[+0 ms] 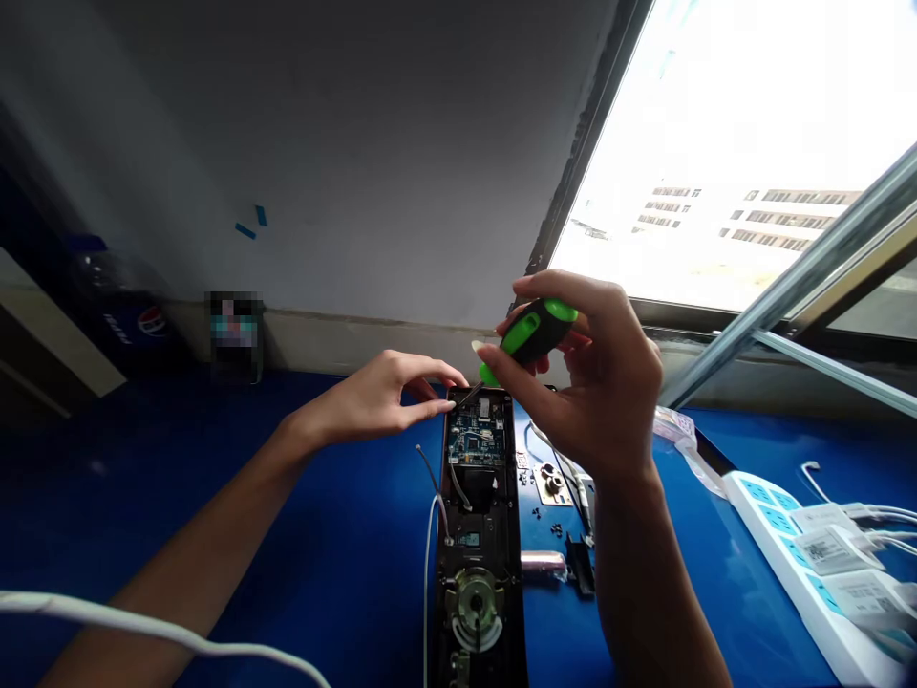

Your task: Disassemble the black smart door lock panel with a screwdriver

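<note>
My right hand [594, 382] is shut on a green-and-black screwdriver [534, 334], whose thin shaft slants down-left to the top end of a dark electronic door lock panel [479, 535]. The panel lies lengthwise on the blue table, with a green circuit board [474, 435] exposed near its top and a round metal lock mechanism [477, 604] near its bottom. My left hand [379, 397] reaches in from the left, its fingertips at the panel's top corner beside the shaft tip. That hand appears to hold nothing, though its fingertips partly hide the corner.
Right of the panel lie a small metal bracket [551, 483], several tiny screws [555, 529], a pink cylinder [541, 566] and a black part [579, 564]. A white power strip [795, 564] with plugged-in adapters sits at right. A white cable [143, 621] crosses the lower left.
</note>
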The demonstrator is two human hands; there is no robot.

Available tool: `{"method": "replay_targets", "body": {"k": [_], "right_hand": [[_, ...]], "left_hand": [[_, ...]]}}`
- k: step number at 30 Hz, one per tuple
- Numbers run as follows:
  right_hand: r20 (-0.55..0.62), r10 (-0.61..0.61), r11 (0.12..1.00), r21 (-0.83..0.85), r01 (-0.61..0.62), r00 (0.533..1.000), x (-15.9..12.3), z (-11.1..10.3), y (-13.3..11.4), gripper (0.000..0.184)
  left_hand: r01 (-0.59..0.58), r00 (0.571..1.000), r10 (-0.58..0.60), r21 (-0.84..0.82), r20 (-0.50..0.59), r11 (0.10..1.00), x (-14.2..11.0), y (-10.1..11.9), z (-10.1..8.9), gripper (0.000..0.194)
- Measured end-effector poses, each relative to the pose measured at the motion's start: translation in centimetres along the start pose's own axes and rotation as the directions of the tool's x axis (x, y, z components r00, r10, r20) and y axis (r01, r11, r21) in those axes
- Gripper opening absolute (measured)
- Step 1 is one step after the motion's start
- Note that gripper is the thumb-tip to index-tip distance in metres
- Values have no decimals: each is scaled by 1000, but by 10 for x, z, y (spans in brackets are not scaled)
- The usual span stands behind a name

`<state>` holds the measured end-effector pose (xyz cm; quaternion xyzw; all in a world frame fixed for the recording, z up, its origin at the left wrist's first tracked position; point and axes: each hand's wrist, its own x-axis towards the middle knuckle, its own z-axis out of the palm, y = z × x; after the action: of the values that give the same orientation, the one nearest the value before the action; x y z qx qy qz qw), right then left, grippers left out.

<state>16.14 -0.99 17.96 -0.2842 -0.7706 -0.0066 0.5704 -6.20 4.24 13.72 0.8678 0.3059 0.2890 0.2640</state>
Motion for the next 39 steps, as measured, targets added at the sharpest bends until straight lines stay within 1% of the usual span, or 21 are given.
{"method": "replay_targets", "body": {"k": [2, 4, 7, 9, 11, 13, 17, 20, 23, 25, 26, 28, 30, 32, 35, 39], "right_hand": [[-27, -24, 1000, 14, 25, 999, -1, 3, 1, 40], [-37, -38, 999, 14, 38, 999, -1, 5, 0, 38], [-58, -59, 998, -22, 58, 997, -1, 8, -2, 37], [-59, -110, 992, -72, 106, 992, -1, 10, -2, 37], [-67, -195, 973, -137, 184, 979, -1, 11, -2, 37], [-69, -253, 950, -204, 234, 965, -1, 13, -2, 36], [-65, -253, 926, -305, 222, 965, -1, 14, -4, 33], [-110, -281, 905, -360, 225, 953, -1, 16, -5, 34], [-137, -294, 901, -371, 226, 946, -2, 17, -4, 34], [-115, -289, 910, -342, 235, 950, -2, 15, -3, 32], [-82, -278, 919, -312, 240, 957, -1, 13, -3, 31], [26, -242, 943, -229, 242, 970, -1, 8, -4, 28], [136, -219, 960, -149, 239, 966, 0, 2, -5, 30], [189, -215, 967, -97, 236, 958, 1, -3, -7, 35], [185, -196, 971, -99, 217, 963, 0, -7, -7, 40], [125, -170, 965, -179, 191, 977, -3, -5, -7, 35]], "left_hand": [[20, 1000, -19, -19, 15, 1000, 0, 1, -1, 31], [25, 999, -24, -35, 27, 999, -1, 2, -2, 25], [-7, 999, 9, -39, 46, 999, -1, 3, -3, 14], [-26, 998, 28, -42, 53, 999, -1, 4, -3, 13], [-17, 998, 20, -57, 63, 998, -1, 5, -3, 16], [10, 997, -4, -79, 77, 997, -2, 6, -3, 21], [49, 994, -32, -155, 107, 987, -3, 4, 0, 30], [58, 993, -37, -198, 108, 978, -1, -1, 2, 33], [66, 994, -45, -211, 103, 975, 0, -4, 4, 37], [73, 993, -49, -220, 111, 973, 1, -4, 4, 39], [76, 992, -51, -225, 113, 971, 0, -4, 4, 40], [78, 993, -54, -238, 109, 968, 0, -3, 4, 42], [82, 993, -59, -242, 102, 967, 0, -3, 4, 46], [86, 993, -63, -233, 104, 969, 0, -2, 4, 51], [99, 991, -77, -210, 109, 973, 0, -2, 3, 54], [104, 991, -85, -191, 106, 976, 0, -2, 3, 53]]}}
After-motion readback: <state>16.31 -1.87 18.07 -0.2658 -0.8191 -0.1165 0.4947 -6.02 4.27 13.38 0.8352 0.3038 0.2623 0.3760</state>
